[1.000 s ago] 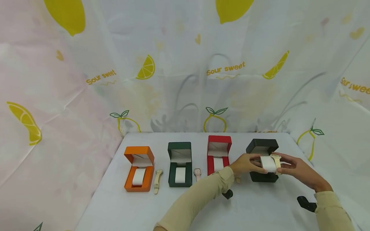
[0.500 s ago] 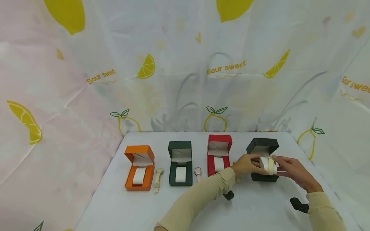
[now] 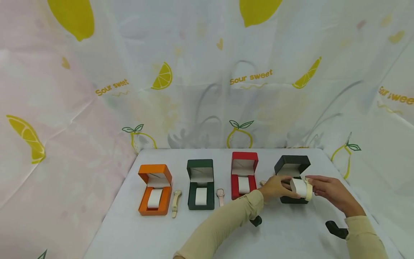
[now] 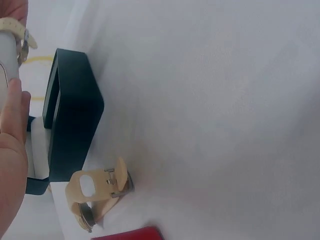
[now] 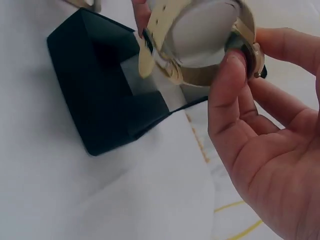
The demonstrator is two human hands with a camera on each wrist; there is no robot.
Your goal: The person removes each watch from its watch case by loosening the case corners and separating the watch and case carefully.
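Over the dark watch box (image 3: 292, 160), my left hand (image 3: 276, 187) holds a white watch cushion (image 3: 298, 187) by its left end. A cream-strapped watch (image 3: 309, 191) loops round the cushion's right end. My right hand (image 3: 334, 192) pinches this watch. In the right wrist view the thumb and fingers grip its gold-edged case (image 5: 256, 56). The buckled strap (image 5: 162, 22) runs round the cushion (image 5: 202, 37) there. Below, the box stands with its lid up. Another beige watch (image 4: 100, 192) lies beside the box in the left wrist view.
To the left stand a red box (image 3: 244, 156), a green box (image 3: 201, 207) and an orange box (image 3: 154, 212), lids up, each with a white cushion. A pink watch (image 3: 220, 194) and a cream watch (image 3: 175, 202) lie between boxes. Patterned cloth (image 3: 194, 108) hangs behind the table.
The watch has turned on the cushion: its dial faced the head view a second ago, now the strap does. It also sits nearer the cushion's right end. My left hand keeps holding the cushion.
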